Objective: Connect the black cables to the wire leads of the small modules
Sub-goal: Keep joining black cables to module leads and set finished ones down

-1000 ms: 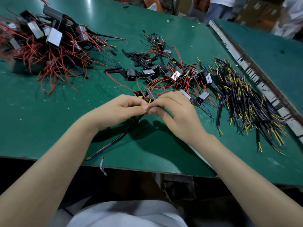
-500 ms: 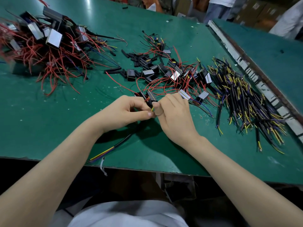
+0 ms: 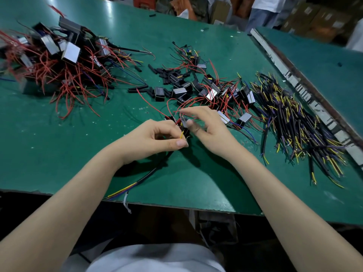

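The left hand (image 3: 157,138) pinched a black cable (image 3: 155,170) just short of its end, the yellow core (image 3: 182,135) sticking up past the thumb. The cable's long axis ran back and left toward the desk (image 3: 59,154) edge. Just beyond and right, the right hand (image 3: 208,126) pinched a small module (image 3: 184,121) by thumb and fingers, red leads (image 3: 176,107) trailing away. Half a second earlier the hands touched; now they stood slightly apart, the right one lifted.
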`<act>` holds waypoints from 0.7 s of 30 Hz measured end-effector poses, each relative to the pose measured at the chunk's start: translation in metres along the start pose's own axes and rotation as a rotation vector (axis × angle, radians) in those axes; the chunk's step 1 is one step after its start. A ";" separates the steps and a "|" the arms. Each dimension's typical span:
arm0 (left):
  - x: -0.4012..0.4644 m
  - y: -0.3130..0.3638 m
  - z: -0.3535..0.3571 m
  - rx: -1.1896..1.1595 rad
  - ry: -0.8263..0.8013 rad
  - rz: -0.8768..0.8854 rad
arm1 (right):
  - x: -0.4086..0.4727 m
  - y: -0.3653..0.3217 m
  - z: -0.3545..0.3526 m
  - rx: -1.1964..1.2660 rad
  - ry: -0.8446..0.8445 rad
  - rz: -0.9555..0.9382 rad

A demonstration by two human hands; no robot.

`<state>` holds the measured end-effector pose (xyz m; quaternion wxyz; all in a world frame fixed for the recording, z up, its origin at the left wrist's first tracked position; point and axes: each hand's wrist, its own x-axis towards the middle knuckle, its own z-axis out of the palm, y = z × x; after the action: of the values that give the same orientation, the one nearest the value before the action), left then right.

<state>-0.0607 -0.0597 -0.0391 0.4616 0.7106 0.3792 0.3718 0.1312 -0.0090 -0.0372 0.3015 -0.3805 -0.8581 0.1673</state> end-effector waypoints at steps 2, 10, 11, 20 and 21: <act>-0.002 0.002 -0.001 -0.020 -0.051 -0.002 | 0.006 -0.001 0.003 -0.038 -0.065 -0.110; -0.005 0.004 -0.005 -0.025 -0.092 -0.007 | -0.008 -0.019 -0.004 -0.038 -0.101 -0.026; -0.007 0.005 -0.007 -0.018 -0.098 -0.014 | -0.012 -0.023 -0.007 -0.088 -0.112 -0.023; -0.008 0.020 -0.035 0.314 -0.177 -0.132 | -0.050 -0.065 0.005 -0.412 -0.015 0.187; -0.003 0.020 -0.031 0.385 -0.142 -0.131 | -0.047 -0.062 0.005 -0.447 0.019 0.226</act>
<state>-0.0852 -0.0564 -0.0119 0.3661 0.7839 0.4551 0.2108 0.1186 -0.0858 -0.0274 0.1974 -0.5328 -0.8229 0.0027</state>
